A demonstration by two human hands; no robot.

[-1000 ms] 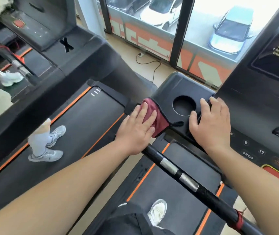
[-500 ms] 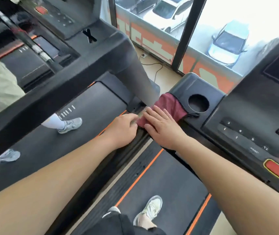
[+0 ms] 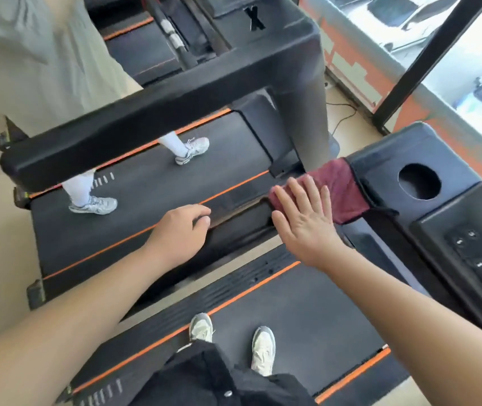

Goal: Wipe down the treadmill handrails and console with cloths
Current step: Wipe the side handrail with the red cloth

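A maroon cloth (image 3: 344, 191) lies draped where my treadmill's left handrail (image 3: 242, 227) meets the black console (image 3: 380, 168). My right hand (image 3: 304, 221) is flat with fingers spread, and its fingertips press on the near edge of the cloth. My left hand (image 3: 179, 230) sits farther back on the same handrail, fingers curled over its edge, clear of the cloth. To the right of the cloth, the console shows a round cup holder (image 3: 418, 181) and a button panel (image 3: 474, 250).
The neighbouring treadmill's thick black rail (image 3: 146, 118) crosses close on the left, and another person in white shoes (image 3: 93, 205) stands on its belt. My own shoes (image 3: 263, 350) stand on my belt. A window frame (image 3: 427, 60) and a floor cable (image 3: 342, 115) lie ahead.
My left hand has left the cloth and slid back along the handrail. My right hand came off the console onto the cloth and now lies flat on its edge. The view has tilted down.
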